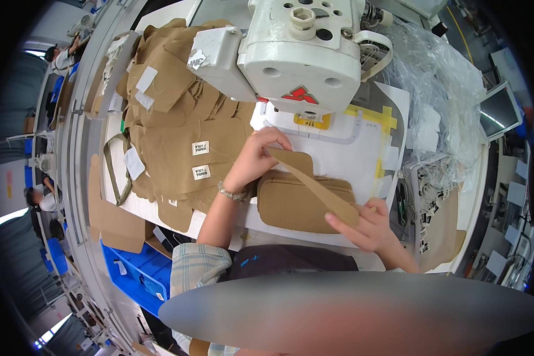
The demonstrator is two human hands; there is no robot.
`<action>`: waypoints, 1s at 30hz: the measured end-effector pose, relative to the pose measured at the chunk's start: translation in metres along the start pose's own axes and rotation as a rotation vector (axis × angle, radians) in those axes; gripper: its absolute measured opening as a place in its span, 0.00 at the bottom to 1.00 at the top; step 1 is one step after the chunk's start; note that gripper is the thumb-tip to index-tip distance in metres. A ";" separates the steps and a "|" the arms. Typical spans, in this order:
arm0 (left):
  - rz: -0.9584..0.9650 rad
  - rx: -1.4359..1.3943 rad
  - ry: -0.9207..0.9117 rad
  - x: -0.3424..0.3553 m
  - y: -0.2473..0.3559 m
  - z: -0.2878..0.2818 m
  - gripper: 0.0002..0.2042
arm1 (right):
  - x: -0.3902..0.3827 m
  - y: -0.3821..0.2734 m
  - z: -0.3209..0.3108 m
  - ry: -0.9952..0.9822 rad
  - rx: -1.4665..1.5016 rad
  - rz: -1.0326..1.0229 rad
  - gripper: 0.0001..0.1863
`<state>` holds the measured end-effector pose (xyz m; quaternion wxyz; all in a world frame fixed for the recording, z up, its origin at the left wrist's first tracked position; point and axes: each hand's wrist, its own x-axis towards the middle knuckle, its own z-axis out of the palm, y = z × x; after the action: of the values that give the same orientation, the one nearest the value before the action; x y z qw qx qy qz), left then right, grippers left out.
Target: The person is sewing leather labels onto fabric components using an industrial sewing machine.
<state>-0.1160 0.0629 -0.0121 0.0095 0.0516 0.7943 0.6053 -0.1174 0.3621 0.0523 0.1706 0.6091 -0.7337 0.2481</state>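
Brown panel (325, 194): slants between both hands
Left hand (258, 153): pinches upper end
Right hand (366, 226): pinches lower end

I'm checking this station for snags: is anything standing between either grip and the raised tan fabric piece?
Nothing visible is: the left grip holds the raised piece at its far end, the right grip at its near end. More tan fabric lies below, but not in between.
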 end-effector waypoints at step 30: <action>0.128 0.622 0.233 0.046 -0.010 -0.032 0.07 | 0.015 0.111 0.091 0.092 -0.024 0.803 0.16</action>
<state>-0.1650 0.0335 -0.0107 -0.1355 0.0325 0.9319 0.3350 -0.2245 0.3132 -0.0315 0.0997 0.2604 -0.9078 0.3134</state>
